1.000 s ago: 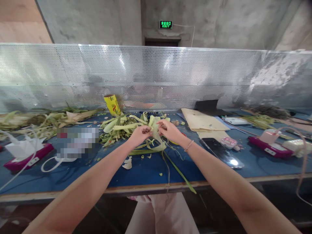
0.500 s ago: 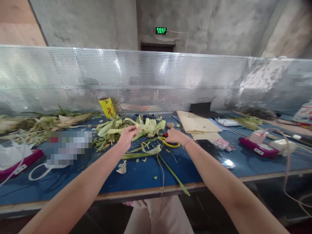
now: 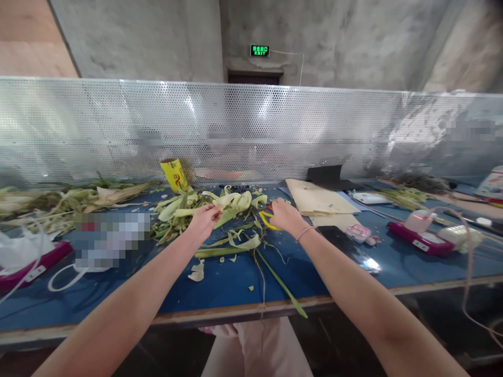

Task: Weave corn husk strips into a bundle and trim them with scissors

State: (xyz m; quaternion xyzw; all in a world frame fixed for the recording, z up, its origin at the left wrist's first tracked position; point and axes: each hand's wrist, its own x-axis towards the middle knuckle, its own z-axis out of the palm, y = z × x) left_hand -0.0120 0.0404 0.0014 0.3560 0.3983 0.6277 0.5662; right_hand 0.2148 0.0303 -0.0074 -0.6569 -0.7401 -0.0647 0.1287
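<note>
My left hand (image 3: 207, 220) is closed in a pinch on the end of a pale green corn husk (image 3: 238, 200), whose curled far part reaches to the right. In my right hand (image 3: 283, 215) is a pair of scissors (image 3: 270, 224) with yellow and red handles. Their dark blades point left, close to the husk, and are partly hidden by the fingers. A heap of green husks (image 3: 173, 222) lies just left of my left hand. Below both hands, loose strips (image 3: 223, 252) and one long green leaf (image 3: 283, 285) are spread on the blue tabletop (image 3: 228, 288).
A yellow tube (image 3: 175, 175) stands by the perforated metal screen (image 3: 275, 131). To the right lie brown paper (image 3: 320, 196), a dark phone (image 3: 341, 243), a pink case (image 3: 358, 233) and a magenta power strip (image 3: 420, 240) with cables. More husks (image 3: 74, 201) are at left.
The scissors have been raised and turned in my right hand, their yellow loop now more upright. The husk at my left hand has shifted and curls differently; that hand has moved slightly left.
</note>
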